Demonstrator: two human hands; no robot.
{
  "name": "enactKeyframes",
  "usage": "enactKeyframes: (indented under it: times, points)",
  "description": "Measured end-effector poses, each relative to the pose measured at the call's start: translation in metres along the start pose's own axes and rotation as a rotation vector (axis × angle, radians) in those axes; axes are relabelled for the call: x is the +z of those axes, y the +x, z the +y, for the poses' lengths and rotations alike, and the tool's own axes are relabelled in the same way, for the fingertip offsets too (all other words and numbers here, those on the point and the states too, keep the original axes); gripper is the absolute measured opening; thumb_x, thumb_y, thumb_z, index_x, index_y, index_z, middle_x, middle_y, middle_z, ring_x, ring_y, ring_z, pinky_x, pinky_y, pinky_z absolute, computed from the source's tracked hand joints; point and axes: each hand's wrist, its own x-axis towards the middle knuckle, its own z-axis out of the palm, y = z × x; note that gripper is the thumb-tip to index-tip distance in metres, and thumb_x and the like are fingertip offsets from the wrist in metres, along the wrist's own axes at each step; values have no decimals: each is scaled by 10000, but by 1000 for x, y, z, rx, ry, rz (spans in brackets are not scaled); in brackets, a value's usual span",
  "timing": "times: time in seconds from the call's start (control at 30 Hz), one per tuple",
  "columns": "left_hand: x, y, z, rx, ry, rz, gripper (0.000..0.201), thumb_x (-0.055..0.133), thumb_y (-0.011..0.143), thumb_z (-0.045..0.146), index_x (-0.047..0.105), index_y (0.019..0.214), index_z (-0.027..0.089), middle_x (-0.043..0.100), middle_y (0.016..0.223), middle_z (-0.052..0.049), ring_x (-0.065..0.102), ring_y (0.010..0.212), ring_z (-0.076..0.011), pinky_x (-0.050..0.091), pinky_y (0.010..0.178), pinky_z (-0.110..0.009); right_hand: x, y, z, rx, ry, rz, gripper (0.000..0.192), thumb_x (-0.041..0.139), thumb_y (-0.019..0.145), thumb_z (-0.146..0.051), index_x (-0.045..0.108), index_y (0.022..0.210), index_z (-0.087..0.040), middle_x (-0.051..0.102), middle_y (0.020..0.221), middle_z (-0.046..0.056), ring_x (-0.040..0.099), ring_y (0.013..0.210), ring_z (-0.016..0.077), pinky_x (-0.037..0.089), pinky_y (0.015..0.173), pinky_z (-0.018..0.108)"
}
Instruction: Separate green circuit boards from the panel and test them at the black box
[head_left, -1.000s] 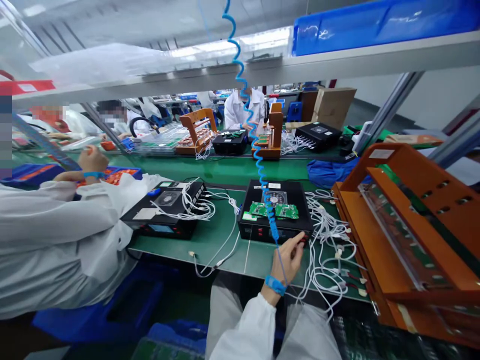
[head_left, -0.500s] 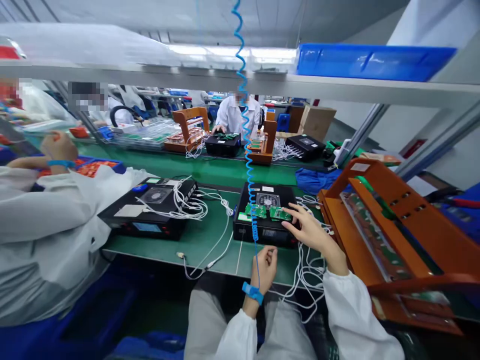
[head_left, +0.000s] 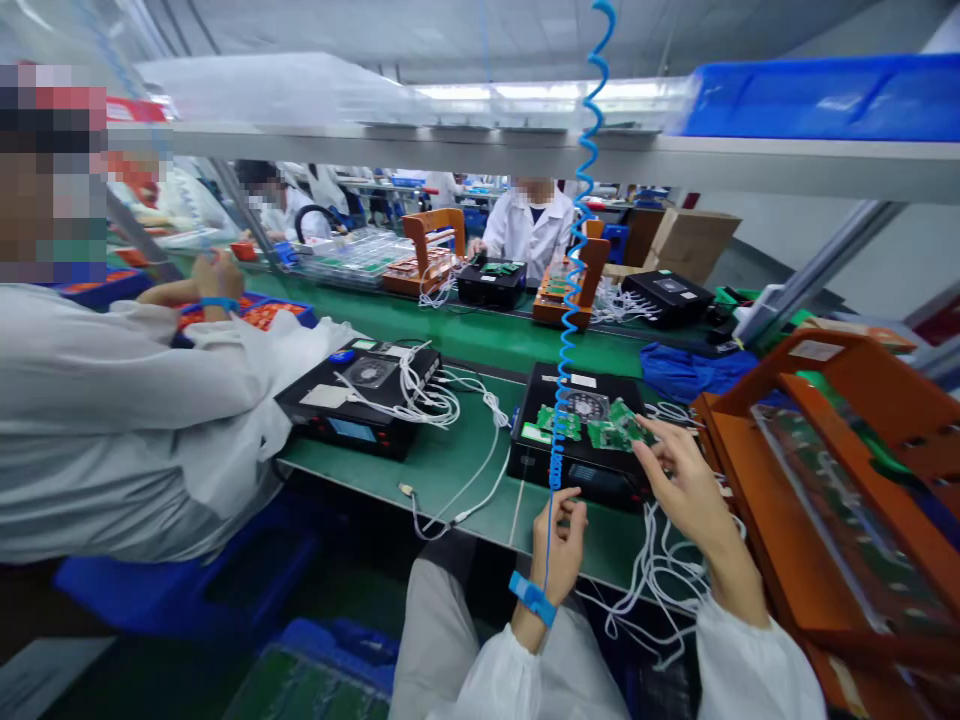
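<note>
A black box with a round fan grille (head_left: pixel 585 404) stands on the green bench in front of me, with green circuit boards on top. My right hand (head_left: pixel 679 475) pinches the right edge of one circuit board (head_left: pixel 621 425), which is tilted up above the box. To its left, another green board (head_left: pixel 564 424) lies flat. My left hand (head_left: pixel 559 540) is loosely closed at the bench's front edge, with nothing visible in it. A blue wrist strap (head_left: pixel 533 598) on that arm joins a coiled blue cord (head_left: pixel 568 340) hanging from above.
An orange fixture (head_left: pixel 787 480) stands close on my right, with white cables (head_left: pixel 652 590) drooping beside it. A second black box (head_left: pixel 360 395) carries bundled white cable. On the left sits a co-worker (head_left: pixel 135 420); another person (head_left: pixel 529 225) works opposite. A shelf (head_left: pixel 450 150) crosses above.
My right hand has closed on the right circuit board and lifted its edge, tilting it. My left hand stays curled near the bench edge. The view has turned left.
</note>
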Motion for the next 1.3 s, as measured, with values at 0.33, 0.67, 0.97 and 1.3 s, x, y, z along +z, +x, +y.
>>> enactKeyframes:
  times: [0.33, 0.67, 0.97, 1.3]
  points:
    - [-108, -14, 63, 167, -177, 495, 608, 428, 996, 506, 303, 1537, 260, 647, 1278, -118, 696, 1008, -211, 557, 904, -350, 150, -81, -113, -18, 471, -432, 422, 457, 1021, -404, 482, 1431, -307, 443, 1367, 108, 639, 971, 177, 558, 926, 331]
    - [-258, -19, 34, 51, 20, 838, 526, 441, 969, 532, 512, 1387, 220, 617, 1184, -110, 714, 722, -164, 597, 560, -288, 288, -53, -127, 40, -165, -389, 298, 584, 963, -375, 615, 1126, -127, 620, 1066, 162, 547, 1037, 314, 444, 915, 479]
    - [-225, -1, 30, 61, -199, 735, 769, 206, 930, 734, 641, 1234, 177, 695, 1134, -139, 681, 798, -191, 576, 599, -283, 254, -62, -116, 63, 512, -324, 159, 582, 969, -259, 676, 1088, -213, 685, 911, 22, 611, 851, 165, 464, 832, 297]
    - [-153, -7, 48, 39, -443, 504, 956, 172, 830, 859, 720, 1175, 156, 740, 1074, -174, 695, 911, -276, 553, 765, -375, 189, -91, -120, 164, 748, -277, 105, 662, 902, -268, 741, 944, -213, 682, 903, 42, 629, 899, 180, 490, 877, 312]
